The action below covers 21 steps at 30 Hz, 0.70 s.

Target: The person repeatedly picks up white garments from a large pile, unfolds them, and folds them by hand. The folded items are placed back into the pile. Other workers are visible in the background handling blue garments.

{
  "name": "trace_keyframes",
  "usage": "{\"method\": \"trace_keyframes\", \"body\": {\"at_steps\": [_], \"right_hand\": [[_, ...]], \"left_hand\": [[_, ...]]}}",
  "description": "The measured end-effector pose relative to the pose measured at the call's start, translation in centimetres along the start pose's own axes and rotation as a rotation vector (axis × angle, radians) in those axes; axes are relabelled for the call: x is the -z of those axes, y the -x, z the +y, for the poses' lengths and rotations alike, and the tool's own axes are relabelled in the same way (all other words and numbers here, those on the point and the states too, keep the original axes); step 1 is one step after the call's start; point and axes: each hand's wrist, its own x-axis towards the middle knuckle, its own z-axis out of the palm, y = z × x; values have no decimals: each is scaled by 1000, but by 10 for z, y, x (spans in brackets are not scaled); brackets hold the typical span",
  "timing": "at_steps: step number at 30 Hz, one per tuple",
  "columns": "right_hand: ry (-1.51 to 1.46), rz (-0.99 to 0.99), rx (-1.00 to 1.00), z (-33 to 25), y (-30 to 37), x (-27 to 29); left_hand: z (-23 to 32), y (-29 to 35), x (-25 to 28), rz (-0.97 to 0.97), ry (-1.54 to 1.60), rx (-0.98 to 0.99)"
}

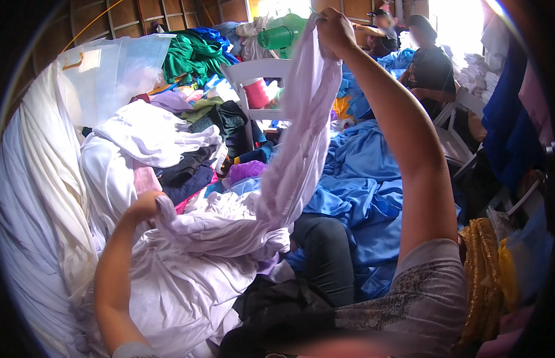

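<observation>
Brown walls (125, 21) with pale battens close off the far left of a room heaped with fabric, and strong daylight enters at the far right, where two people sit, one in a dark top (429, 67) and another (383, 37) farther off. At the far middle, a green blower (277, 37) shows behind a white chair (253, 70). Both hands are closed on one long white cloth (298, 149) and are well apart: the right hand (335, 33) pinches its upper end high up, while the left hand (145, 206) grips it low at the near left. Between them the cloth lies in front of the person, its long axis dropping steeply from the right hand, then bending into a slack, bunched sag and running left. That sag rests over the white heap (197, 286), so the left hand is the nearer to the heap and the right well above it. Blue satin (367, 173) spreads to the right of the cloth, beyond the person's dark knee (326, 253); gold trim (481, 277) lies at the near right.
</observation>
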Motion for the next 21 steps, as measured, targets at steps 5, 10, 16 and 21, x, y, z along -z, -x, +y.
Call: {"method": "trace_keyframes", "body": {"at_steps": [5,10,16,21], "right_hand": [[-106,-179,-17,10,1,-30],[-1108,-354,-557,-2,-14,-25],[-1367,-244,-339,-51,-43,-10],[-1401,-62,-421,-92,-57,16]], "left_hand": [[55,-21,-50,187,95,29],[111,-53,-42,-66,661,-186],[146,-79,-88,-14,275,-327],[180,-112,-146,136,498,-302]]}}
